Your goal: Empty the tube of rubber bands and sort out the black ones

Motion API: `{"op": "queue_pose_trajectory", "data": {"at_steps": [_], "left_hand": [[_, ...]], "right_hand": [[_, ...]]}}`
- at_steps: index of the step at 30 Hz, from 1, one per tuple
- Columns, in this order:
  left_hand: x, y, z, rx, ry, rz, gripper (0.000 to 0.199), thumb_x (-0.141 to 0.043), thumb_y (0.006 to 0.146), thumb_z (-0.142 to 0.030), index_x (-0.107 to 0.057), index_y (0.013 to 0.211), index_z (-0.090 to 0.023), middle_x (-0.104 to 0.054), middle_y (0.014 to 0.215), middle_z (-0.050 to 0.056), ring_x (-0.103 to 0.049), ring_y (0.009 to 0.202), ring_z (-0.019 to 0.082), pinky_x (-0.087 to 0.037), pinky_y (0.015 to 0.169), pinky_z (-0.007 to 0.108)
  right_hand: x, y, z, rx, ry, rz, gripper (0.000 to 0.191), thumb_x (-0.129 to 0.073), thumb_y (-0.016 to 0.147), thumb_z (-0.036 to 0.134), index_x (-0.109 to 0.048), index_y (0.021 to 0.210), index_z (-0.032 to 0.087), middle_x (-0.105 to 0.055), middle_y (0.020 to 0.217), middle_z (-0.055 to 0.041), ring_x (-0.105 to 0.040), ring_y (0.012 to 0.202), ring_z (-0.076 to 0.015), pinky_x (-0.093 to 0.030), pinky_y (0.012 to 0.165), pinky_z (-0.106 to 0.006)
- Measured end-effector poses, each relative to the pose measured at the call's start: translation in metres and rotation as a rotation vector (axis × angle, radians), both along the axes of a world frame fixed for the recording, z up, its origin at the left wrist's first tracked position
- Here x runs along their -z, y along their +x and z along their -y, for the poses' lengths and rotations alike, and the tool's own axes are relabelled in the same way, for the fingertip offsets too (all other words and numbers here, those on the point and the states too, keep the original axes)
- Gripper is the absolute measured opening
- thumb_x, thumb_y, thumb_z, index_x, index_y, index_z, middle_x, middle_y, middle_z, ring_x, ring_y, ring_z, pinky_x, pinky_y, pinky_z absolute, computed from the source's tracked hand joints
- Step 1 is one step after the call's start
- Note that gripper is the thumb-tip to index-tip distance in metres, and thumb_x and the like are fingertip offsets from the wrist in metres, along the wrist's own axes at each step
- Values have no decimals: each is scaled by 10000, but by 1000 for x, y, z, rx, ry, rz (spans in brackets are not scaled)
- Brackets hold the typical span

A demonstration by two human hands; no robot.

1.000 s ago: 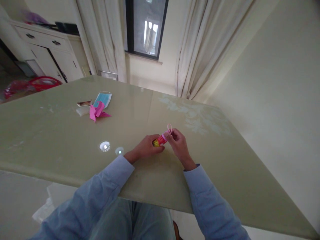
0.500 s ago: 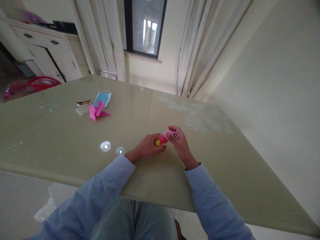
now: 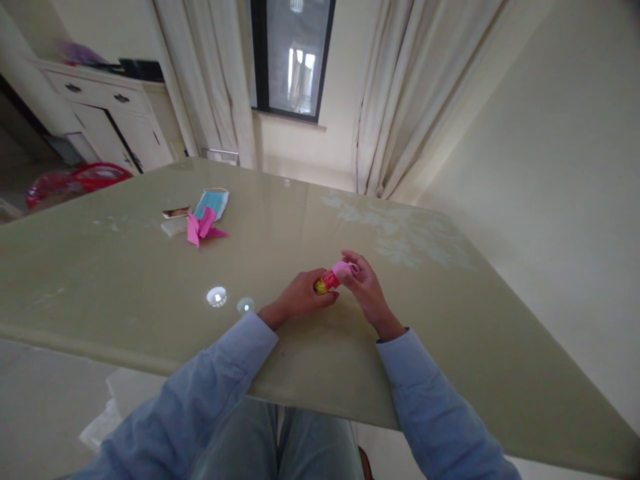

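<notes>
My left hand (image 3: 301, 295) is wrapped round a small red and yellow cylinder (image 3: 327, 283), low over the table. The cylinder is tilted, its yellow end toward my left palm. At its upper right end is a pink top (image 3: 343, 268) with a thin pink loop. My right hand (image 3: 367, 290) closes on this pink top with thumb and fingers, the loop between them. The fingers hide part of the top, so I cannot tell whether it is apart from the cylinder.
On the left of the glossy green table (image 3: 435, 347) lie a bright pink folded paper (image 3: 204, 227), a blue face mask (image 3: 212, 203), a small brown-and-white strip (image 3: 176, 212) and a whitish packet (image 3: 174, 227). A red chair (image 3: 103, 175) stands beyond the left edge.
The pink top shows more between my hands and its loop looks smaller, with my right fingers shifted slightly on it. My left hand keeps its grip. The whole view has shifted slightly.
</notes>
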State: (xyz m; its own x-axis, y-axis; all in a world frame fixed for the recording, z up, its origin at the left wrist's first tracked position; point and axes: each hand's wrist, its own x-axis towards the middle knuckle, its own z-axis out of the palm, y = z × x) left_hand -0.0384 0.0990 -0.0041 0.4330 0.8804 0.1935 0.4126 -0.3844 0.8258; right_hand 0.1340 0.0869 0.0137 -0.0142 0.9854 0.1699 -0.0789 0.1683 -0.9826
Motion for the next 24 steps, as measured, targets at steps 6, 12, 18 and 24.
{"op": "queue_pose_trajectory", "data": {"at_steps": [6, 12, 18, 24], "left_hand": [[0, -1, 1, 11, 6, -2, 234, -664, 763, -391, -606, 823, -172, -574, 710, -35, -481, 639, 127, -335, 602, 253], [-3, -1, 2, 5, -27, 43, 256, -677, 755, -409, -622, 809, -164, -563, 701, -38, -472, 630, 120, -333, 591, 245], [-3, 0, 2, -30, -52, 22, 286, -689, 746, -437, -621, 800, -163, -552, 682, -42, -467, 618, 121, -318, 583, 252], [-2, 0, 3, -24, 16, -43, 267, -668, 768, -425, -626, 814, -165, -579, 702, -28, -476, 621, 127, -311, 588, 259]], "right_hand": [[-7, 7, 1, -12, 3, 67, 435, -834, 713, 453, -709, 1058, 219, -697, 905, -21, -631, 805, -158, -536, 783, -318], [-4, 16, 0, -102, 63, -43, 463, -844, 714, 359, -690, 1139, 257, -746, 1098, -53, -669, 946, -193, -535, 898, -379], [3, 18, -6, -164, 83, -89, 463, -827, 734, 360, -685, 1169, 288, -717, 1162, -50, -660, 995, -199, -526, 925, -386], [7, 14, -8, -93, 38, 19, 551, -826, 727, 465, -649, 1213, 274, -660, 1108, -35, -639, 920, -172, -548, 826, -323]]}}
